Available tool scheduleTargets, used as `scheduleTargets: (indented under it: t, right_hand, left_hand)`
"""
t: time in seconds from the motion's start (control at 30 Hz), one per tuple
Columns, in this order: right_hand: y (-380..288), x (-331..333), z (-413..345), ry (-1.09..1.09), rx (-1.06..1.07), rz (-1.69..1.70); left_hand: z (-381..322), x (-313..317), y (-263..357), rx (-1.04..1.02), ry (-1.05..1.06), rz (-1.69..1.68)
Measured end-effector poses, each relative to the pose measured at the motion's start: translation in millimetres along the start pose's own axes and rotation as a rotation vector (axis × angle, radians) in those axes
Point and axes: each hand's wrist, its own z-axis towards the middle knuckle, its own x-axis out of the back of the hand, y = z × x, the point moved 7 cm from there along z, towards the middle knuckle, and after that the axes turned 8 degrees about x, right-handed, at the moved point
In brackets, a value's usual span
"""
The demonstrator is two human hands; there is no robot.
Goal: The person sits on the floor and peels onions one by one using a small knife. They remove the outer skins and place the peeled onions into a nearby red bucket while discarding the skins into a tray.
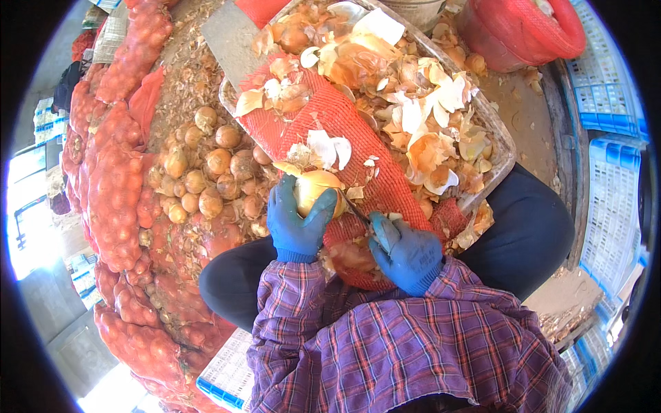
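My left hand (pixel 297 219), in a blue work glove, grips a yellow onion (pixel 316 189) whose outer skin is partly off at the upper left. A small knife (pixel 356 210) is in my gloved right hand (pixel 405 253), its blade pointing up and left to the onion's right side. Whether the blade touches the onion I cannot tell. Red mesh netting (pixel 356 149) lies under both hands, across my lap and over a tub (pixel 498 134). Onion skins (pixel 428 118) fill the tub, and several pale scraps (pixel 325 147) rest on the netting just above the onion.
Loose unpeeled onions (pixel 217 160) are piled to the left. Beyond them, filled red mesh sacks (pixel 111 180) form a long row. A bucket lined with red mesh (pixel 511 36) stands at the upper right. White and blue plastic crates (pixel 612 206) line the right side.
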Motion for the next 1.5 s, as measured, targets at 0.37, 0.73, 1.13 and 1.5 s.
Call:
scheduleTargets:
  t: [0.37, 0.73, 1.13, 1.5]
  right_hand:
    - [10, -11, 6, 0.077, -0.191, 0.512]
    - [13, -22, 4, -0.185, -0.683, 1.552]
    - [14, -25, 10, -0.030, -0.843, 1.649]
    - [16, -35, -17, 0.016, -0.409, 1.009]
  left_hand:
    - [3, -2, 31, -0.148, -0.060, 0.285]
    - [6, -7, 31, -0.257, -0.112, 0.306]
    - [10, -2, 35, -0.249, -0.230, 0.289]
    - [-4, -24, 33, -0.168, -0.094, 0.105]
